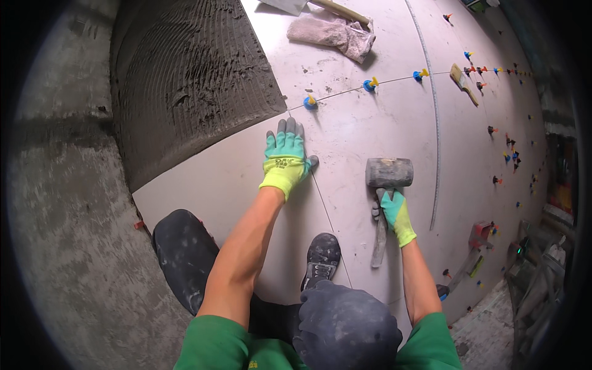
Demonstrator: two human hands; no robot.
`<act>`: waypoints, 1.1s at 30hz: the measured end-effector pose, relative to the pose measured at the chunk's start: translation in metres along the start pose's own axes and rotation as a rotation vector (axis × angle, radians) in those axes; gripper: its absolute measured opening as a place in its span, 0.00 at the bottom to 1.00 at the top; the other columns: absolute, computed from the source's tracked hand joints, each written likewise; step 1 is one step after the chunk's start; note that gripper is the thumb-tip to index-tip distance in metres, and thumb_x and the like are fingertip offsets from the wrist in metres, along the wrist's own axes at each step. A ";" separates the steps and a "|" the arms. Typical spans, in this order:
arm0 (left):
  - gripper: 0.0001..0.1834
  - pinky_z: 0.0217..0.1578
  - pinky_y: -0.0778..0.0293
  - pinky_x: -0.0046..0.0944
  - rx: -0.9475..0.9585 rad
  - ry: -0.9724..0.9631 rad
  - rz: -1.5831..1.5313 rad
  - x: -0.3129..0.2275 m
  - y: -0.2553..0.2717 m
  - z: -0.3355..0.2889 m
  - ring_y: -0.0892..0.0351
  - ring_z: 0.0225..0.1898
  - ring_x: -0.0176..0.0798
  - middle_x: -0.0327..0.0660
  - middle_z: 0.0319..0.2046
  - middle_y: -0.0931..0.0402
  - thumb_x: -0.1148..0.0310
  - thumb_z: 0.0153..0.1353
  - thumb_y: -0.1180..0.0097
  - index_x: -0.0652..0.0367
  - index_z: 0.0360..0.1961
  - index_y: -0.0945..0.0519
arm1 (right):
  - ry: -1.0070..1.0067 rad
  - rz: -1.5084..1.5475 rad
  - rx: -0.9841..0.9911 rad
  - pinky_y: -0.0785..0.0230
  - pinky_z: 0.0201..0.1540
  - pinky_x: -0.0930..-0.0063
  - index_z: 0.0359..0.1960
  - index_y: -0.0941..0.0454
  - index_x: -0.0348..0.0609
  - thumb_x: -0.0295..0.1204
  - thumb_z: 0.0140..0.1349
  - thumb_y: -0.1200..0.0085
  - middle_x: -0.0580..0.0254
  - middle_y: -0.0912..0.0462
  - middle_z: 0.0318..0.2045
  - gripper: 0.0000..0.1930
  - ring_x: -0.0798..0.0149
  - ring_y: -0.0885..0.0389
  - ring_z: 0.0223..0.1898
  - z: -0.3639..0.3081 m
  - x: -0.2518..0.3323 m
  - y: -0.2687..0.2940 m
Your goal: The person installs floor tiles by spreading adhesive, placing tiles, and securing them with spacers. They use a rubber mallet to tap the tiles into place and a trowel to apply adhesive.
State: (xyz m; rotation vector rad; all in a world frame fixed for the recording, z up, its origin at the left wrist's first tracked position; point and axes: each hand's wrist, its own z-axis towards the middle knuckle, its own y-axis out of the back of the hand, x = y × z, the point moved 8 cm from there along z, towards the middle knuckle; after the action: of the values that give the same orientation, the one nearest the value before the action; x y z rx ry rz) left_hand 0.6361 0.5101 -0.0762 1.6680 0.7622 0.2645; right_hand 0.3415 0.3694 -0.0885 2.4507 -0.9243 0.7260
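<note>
Head view: one dark mallet [390,172], at three o'clock from my left hand [285,158].
My right hand [397,214] was clamped round the handle [378,246]; the left lay flat on pale tile [203,169], thumb apart.

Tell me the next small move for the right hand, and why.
Probably bring the mallet left and gently tap the tile beside the left hand, clear of the fingers. The right hand already grips the mallet just below its head, across the joint, while the left hand appears spread flat on that tile.
</note>
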 end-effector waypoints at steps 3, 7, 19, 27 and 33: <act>0.48 0.73 0.54 0.63 -0.009 -0.014 0.000 0.003 0.005 0.007 0.54 0.78 0.56 0.55 0.76 0.49 0.44 0.61 0.43 0.62 0.75 0.42 | -0.072 0.174 0.010 0.25 0.24 0.69 0.47 0.25 0.41 0.38 0.74 0.48 0.62 0.21 0.25 0.13 0.66 0.22 0.21 -0.004 -0.016 0.008; 0.47 0.73 0.54 0.64 0.012 -0.022 -0.041 0.005 0.013 -0.013 0.53 0.78 0.55 0.54 0.76 0.48 0.46 0.61 0.43 0.60 0.75 0.42 | -0.078 0.332 -0.017 0.28 0.20 0.70 0.39 0.28 0.46 0.38 0.72 0.44 0.66 0.24 0.20 0.10 0.68 0.24 0.17 -0.007 -0.016 0.002; 0.64 0.65 0.50 0.80 0.321 0.663 -0.032 0.031 -0.027 -0.153 0.61 0.78 0.65 0.58 0.78 0.60 0.44 0.50 0.33 0.63 0.78 0.55 | 0.604 -0.854 0.515 0.27 0.39 0.48 0.44 0.23 0.36 0.39 0.59 0.41 0.35 0.19 0.34 0.19 0.35 0.18 0.37 -0.052 0.116 -0.129; 0.57 0.65 0.48 0.77 0.335 0.614 0.226 0.036 -0.072 -0.167 0.66 0.79 0.67 0.59 0.79 0.66 0.38 0.61 0.48 0.65 0.78 0.57 | 0.561 -0.936 0.919 0.27 0.38 0.48 0.43 0.26 0.36 0.38 0.64 0.43 0.38 0.18 0.33 0.16 0.34 0.20 0.36 -0.074 0.126 -0.191; 0.62 0.67 0.57 0.79 0.256 0.621 0.187 0.033 -0.056 -0.162 0.70 0.79 0.66 0.56 0.80 0.66 0.34 0.56 0.44 0.62 0.79 0.56 | 0.559 -0.976 1.123 0.27 0.33 0.50 0.44 0.29 0.38 0.35 0.62 0.43 0.44 0.19 0.29 0.15 0.37 0.20 0.32 -0.084 0.134 -0.201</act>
State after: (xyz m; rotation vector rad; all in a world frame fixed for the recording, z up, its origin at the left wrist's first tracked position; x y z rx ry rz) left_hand 0.5516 0.6619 -0.0953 1.9227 1.1323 0.8748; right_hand 0.5403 0.4904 0.0173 2.6987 1.1340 1.6102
